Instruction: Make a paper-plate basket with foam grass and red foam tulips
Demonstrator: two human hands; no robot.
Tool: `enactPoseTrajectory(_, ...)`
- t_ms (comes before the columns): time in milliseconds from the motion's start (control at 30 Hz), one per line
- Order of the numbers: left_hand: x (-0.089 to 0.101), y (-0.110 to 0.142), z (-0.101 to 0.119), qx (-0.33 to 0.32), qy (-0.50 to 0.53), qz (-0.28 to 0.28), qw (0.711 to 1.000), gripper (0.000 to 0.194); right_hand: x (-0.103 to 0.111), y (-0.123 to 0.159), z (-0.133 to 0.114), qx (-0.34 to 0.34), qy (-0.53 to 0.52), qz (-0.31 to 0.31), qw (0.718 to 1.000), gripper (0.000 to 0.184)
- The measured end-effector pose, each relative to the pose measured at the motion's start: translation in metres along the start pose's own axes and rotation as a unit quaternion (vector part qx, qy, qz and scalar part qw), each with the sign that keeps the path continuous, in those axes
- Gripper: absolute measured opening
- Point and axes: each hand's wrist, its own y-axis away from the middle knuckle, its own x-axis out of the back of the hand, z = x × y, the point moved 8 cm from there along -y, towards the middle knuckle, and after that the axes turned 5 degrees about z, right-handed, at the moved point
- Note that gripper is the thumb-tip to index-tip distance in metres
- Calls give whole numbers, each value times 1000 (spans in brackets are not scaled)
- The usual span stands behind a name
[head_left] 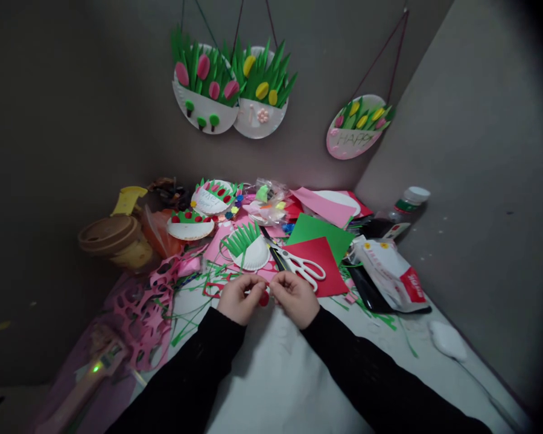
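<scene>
My left hand is closed in a pinch on a small red paper piece, which shows at its fingertips. Close beside it, my right hand is pinched too; what its fingertips hold, if anything, is hidden. Just beyond the hands lies a cut paper plate with a fringe of green paper grass. White-handled scissors rest partly on a red sheet, to the right of that plate. A red cut-out scrap lies left of my left hand.
Pink paper scraps and a glue gun with a green light lie at left, below a brown-lidded tub. A green sheet, a white-and-red pouch and a bottle are at right. Decorated plates hang on the wall.
</scene>
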Motion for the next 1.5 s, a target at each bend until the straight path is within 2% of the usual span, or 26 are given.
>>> enactPoseTrajectory(100,-3,0,-2,1,-12,-24,1000,19,-1,0,0,-12,-10,-1,1000,17)
enactPoseTrajectory(300,-1,0,-5,-22,-36,1,999,16,-6,2,-2,-11,-24,-22,999,16)
enactPoseTrajectory(600,0,1,11,-96,-152,-25,983,19,-7,1,-2,-16,-29,-34,999,17)
enactPoseTrajectory(767,7,-2,3,-65,-83,26,994,19,-3,2,-10,34,-42,-4,999,14)
enactPoseTrajectory(900,8,-2,-4,-42,-42,50,997,19,-3,2,-6,29,-28,-4,999,13)
enactPoseTrajectory(1200,7,4,22,-152,-152,45,976,15,-1,1,-2,14,13,-4,1000,13)
enactPoseTrajectory(1367,8,4,22,-152,-156,44,975,17,1,1,-3,23,34,2,999,14)
enactPoseTrajectory(1500,9,0,10,-121,-129,41,983,21,4,4,-12,76,64,16,995,12)
